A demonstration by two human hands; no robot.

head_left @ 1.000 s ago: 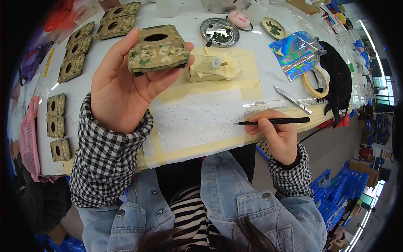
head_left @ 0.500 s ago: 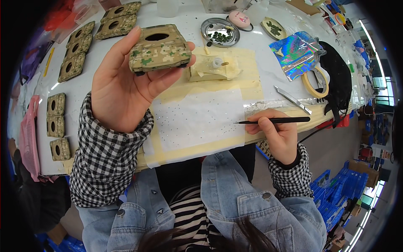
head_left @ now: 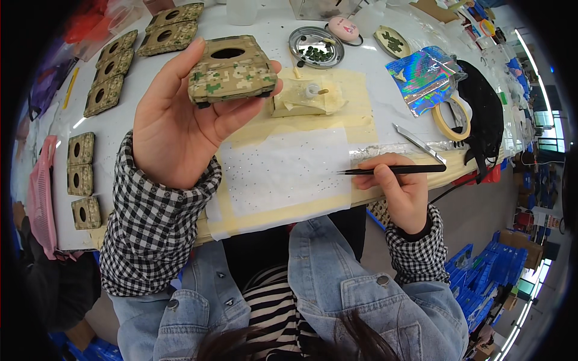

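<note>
My left hand point(head_left: 180, 135) grips a camouflage-patterned block point(head_left: 232, 77) with an oval dark hole in its top, raised over the table. Small black pieces show under the block's front corners. In my right hand point(head_left: 400, 192) are black tweezers point(head_left: 415, 170), held level with their fine tips pointing left over a white sheet point(head_left: 289, 180). Many tiny dark and shiny specks are scattered on that sheet. Beyond it, a small white cup point(head_left: 312, 91) with a brownish piece beside it sits on a tape-covered block point(head_left: 286, 107).
More camouflage pieces point(head_left: 103, 95) stand along the table's left side. A round metal dish point(head_left: 316, 60) holds small dark green pieces. On the right lie a craft knife point(head_left: 419, 143), a tape roll point(head_left: 442, 126), a shiny holographic pouch point(head_left: 421, 75) and a black bag point(head_left: 481, 114).
My left hand has shifted very slightly right with the camouflage block. The tweezers in my right hand have tilted a little, and their tips now look more spread.
</note>
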